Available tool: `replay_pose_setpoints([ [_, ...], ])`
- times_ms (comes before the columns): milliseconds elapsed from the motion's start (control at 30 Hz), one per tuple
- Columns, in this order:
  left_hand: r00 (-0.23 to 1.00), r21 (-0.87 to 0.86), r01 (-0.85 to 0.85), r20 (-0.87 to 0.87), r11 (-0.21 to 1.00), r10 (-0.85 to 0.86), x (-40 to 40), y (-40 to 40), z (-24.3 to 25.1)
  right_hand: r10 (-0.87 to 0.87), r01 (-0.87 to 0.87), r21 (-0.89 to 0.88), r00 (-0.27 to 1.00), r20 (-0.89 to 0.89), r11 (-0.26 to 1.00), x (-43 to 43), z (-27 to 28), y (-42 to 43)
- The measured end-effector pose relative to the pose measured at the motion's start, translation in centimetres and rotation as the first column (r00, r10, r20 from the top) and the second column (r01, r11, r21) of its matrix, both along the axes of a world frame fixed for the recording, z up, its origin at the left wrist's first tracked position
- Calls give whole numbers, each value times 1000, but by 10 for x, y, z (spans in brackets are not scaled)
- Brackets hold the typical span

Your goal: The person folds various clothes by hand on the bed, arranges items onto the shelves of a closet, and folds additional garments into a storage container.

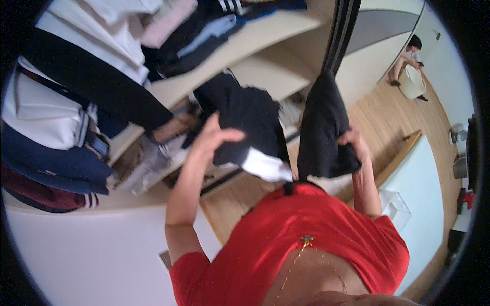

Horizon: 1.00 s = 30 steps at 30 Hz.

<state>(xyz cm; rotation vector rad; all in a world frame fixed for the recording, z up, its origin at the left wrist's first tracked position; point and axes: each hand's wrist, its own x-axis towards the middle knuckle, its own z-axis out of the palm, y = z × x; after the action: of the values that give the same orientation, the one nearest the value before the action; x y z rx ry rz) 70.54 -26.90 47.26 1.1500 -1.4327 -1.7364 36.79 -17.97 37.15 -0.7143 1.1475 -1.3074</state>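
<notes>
My right hand (356, 143) grips the edge of a folded black garment (323, 126), which hangs in front of the wardrobe's dark door frame. To the left, another black garment (252, 111) with a white part (264, 164) spreads before the shelves; what supports it is unclear. My left hand (218, 135) is blurred over this garment's left side, thumb and forefinger apart. The other left fingers are hard to make out.
Wardrobe shelves (264, 46) bear folded clothes, including a white garment (49, 114) and a maroon one (42, 187). A light blue-topped piece of furniture (421, 183) stands at right. Further back, a person (411, 57) sits low behind a white tub (411, 82).
</notes>
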Motion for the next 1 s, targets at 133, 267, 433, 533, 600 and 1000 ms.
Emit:
replay_pose_setpoints([
  [133, 980, -103, 193, -35, 976, -197, -11, -10, 9, 72, -56, -83, 976, 207, 995, 63, 29, 15],
  [267, 802, -375, 536, 505, 756, -318, -43, -17, 51, 42, 4, -184, 968, 247, 983, 118, 53, 27],
  [433, 501, -509, 849, 861, 140, 89, -78, 11, 128, 5, 150, -403, 933, 360, 903, 146, 73, 11],
  [533, 496, -511, 858, 850, 49, 178, -79, 18, 168, 19, 151, -586, 962, 273, 796, 146, 97, -17],
  [600, 551, -568, 822, 777, -40, 303, -78, 17, 194, -22, 148, -738, 984, 178, 658, 140, 112, -43],
  [1000, 759, -847, 525, 421, -85, 496, -111, -154, 409, -136, 189, -960, 977, 164, 205, 108, 382, -300],
])
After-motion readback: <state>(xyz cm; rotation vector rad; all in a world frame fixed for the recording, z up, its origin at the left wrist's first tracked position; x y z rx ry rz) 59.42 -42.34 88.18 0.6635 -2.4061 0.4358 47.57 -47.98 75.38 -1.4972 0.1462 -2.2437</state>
